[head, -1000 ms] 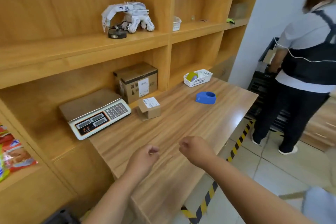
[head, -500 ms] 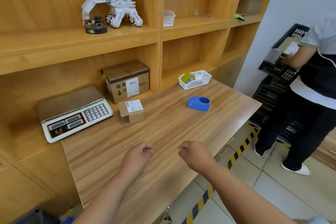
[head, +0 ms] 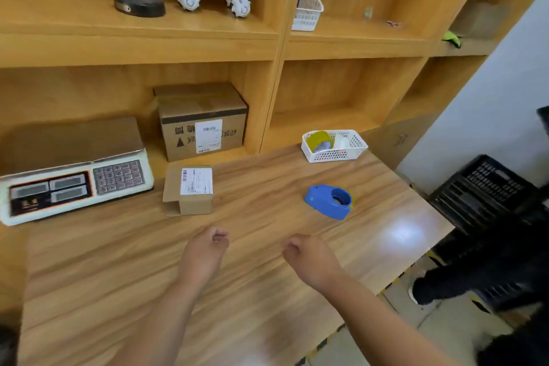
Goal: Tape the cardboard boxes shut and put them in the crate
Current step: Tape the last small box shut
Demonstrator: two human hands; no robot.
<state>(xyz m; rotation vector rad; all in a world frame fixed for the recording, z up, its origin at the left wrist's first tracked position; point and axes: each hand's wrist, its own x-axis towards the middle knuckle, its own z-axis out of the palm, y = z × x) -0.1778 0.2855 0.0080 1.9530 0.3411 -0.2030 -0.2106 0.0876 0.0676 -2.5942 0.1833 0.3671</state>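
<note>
Hovered this side of the small box [head: 190, 191], left hand [head: 205, 251] nearer it than right hand [head: 310, 260], both curled and seemingly empty. Spotted tape dispenser [head: 326, 201] right of the small box.

Bright, even indoor light from overhead, with a white glare patch on the table [head: 404, 235] near its right edge, soft shadows beneath the shelves [head: 178, 47], mild motion blur throughout, heaviest on the crate [head: 481, 187], and wide-angle bowing toward the edges.
</note>
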